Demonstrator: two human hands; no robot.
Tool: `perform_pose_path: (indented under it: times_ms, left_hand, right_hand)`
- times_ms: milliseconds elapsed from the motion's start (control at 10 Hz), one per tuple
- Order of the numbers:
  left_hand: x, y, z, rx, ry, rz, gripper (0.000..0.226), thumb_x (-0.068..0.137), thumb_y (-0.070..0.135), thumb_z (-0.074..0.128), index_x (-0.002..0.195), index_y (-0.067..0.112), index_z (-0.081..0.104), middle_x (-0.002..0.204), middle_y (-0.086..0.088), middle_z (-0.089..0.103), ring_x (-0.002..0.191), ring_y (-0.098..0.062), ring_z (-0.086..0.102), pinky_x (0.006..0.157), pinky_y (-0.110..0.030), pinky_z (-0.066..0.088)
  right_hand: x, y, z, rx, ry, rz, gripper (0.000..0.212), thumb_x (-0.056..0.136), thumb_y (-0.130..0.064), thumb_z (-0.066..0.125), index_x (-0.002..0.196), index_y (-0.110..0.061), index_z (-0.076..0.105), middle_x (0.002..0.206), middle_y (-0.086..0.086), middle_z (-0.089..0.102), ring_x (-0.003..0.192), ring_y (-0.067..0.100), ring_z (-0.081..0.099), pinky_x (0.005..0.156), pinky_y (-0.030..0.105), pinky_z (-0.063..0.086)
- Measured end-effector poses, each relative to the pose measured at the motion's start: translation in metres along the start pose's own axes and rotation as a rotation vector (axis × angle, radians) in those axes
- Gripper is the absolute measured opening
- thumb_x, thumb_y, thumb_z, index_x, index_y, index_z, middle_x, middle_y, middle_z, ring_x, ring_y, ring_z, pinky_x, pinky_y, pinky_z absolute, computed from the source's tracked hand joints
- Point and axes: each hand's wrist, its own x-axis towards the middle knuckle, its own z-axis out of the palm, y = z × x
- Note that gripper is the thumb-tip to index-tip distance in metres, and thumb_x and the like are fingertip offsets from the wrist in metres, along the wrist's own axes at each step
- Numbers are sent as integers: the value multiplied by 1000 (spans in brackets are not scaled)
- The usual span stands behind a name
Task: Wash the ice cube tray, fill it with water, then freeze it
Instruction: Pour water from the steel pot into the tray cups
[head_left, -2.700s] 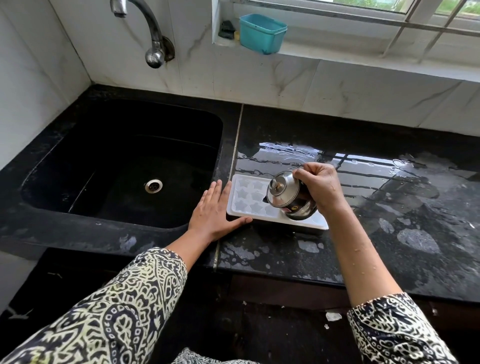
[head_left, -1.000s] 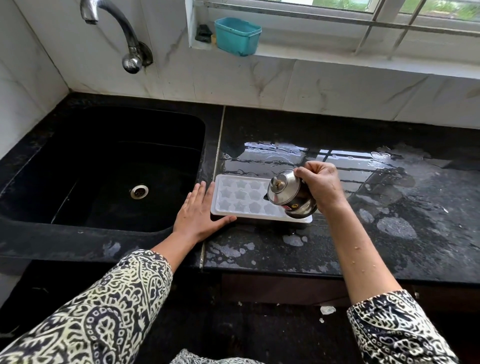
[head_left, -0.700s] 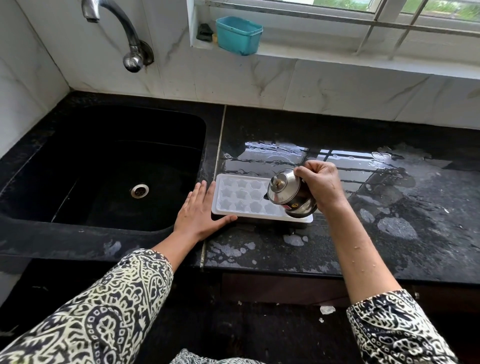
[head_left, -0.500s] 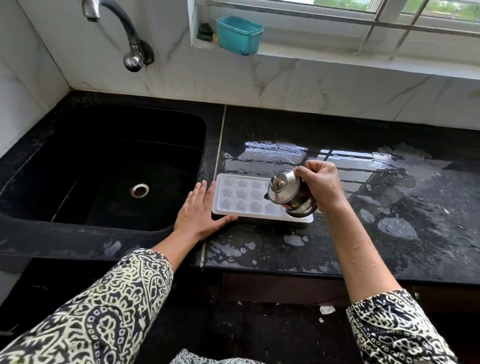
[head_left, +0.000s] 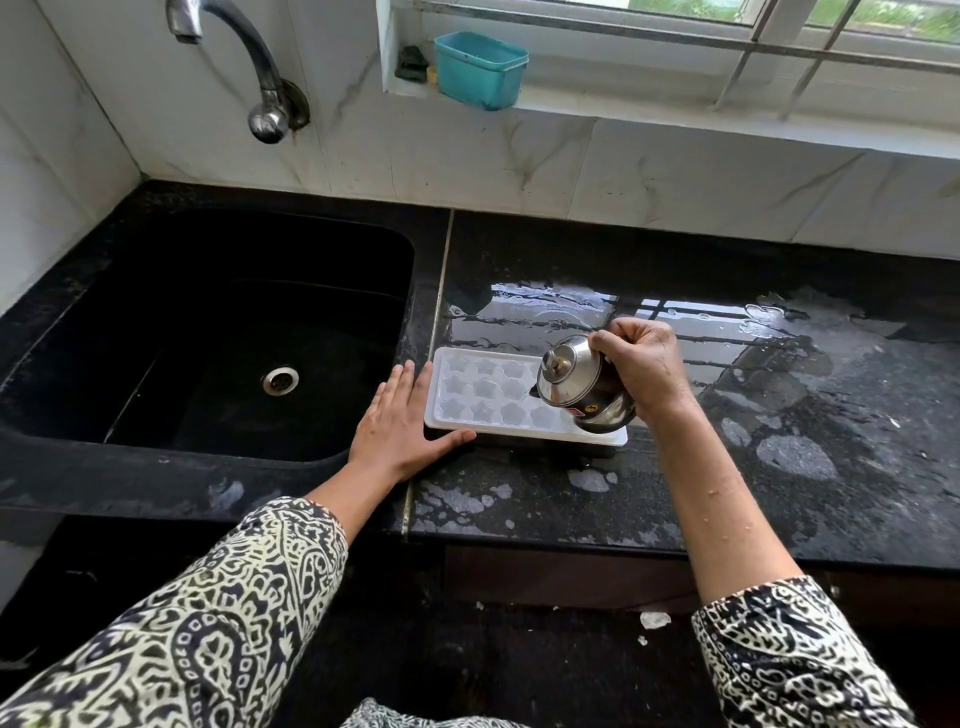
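A white ice cube tray (head_left: 483, 395) with star and flower moulds lies flat on the wet black counter (head_left: 779, 467), just right of the sink. My left hand (head_left: 400, 426) lies flat with straight fingers against the tray's left end, thumb along its front edge. My right hand (head_left: 641, 371) grips a small steel lidded pot (head_left: 576, 384), tilted leftward over the tray's right half. The pot hides the tray's right moulds.
A black sink (head_left: 208, 332) with a steel drain (head_left: 280, 379) lies to the left, under a wall tap (head_left: 260, 78). On the window ledge at the back stands a teal tub (head_left: 480, 70). Puddles cover the counter behind and right of the tray.
Both hands, the tray and the tilted pot keep the same pose. Only the camera view has shifted slightly since the earliest frame.
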Motion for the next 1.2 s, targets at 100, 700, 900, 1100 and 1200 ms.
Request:
perform_pose_path:
  times_ms: [100, 700, 900, 1100, 1200]
  left_hand:
    - [0, 0, 0, 0, 0, 1, 118, 65, 90, 25, 153, 20, -10, 161, -6, -8, 147, -16, -12, 115, -30, -11]
    - [1, -2, 2, -6, 5, -3, 117, 66, 90, 27, 153, 21, -8, 161, -5, -8, 147, -15, -13, 117, -32, -9]
    - [1, -1, 3, -5, 4, -2, 117, 67, 90, 27, 154, 20, -8, 161, -5, -8, 148, -15, -12, 118, -33, -8]
    - [2, -2, 3, 0, 2, -1, 118, 65, 91, 24, 154, 20, -8, 161, -6, -8, 147, -16, -12, 118, -32, -8]
    - [2, -2, 4, -1, -3, -3, 119, 64, 92, 23, 153, 21, -9, 161, -5, -8, 147, -16, -12, 118, -33, -7]
  right_hand:
    - [0, 0, 0, -2, -4, -3, 25, 82, -11, 64, 61, -6, 50, 57, 7, 42, 52, 11, 40, 51, 24, 38]
    - [-1, 0, -1, 44, 8, 0, 37, 81, -7, 64, 51, -14, 42, 51, 0, 39, 44, 3, 37, 46, 16, 36]
    - [-2, 5, -6, 349, 27, 152, 36, 83, -6, 62, 54, -16, 44, 47, -7, 44, 47, 7, 41, 47, 17, 39]
    - [-2, 3, -16, 490, 48, 171, 27, 84, -3, 60, 60, -11, 50, 50, -6, 47, 49, 6, 43, 50, 15, 40]
    - [-3, 4, -21, 464, 42, 164, 29, 85, -4, 60, 59, -13, 49, 49, -7, 48, 49, 6, 44, 50, 16, 41]
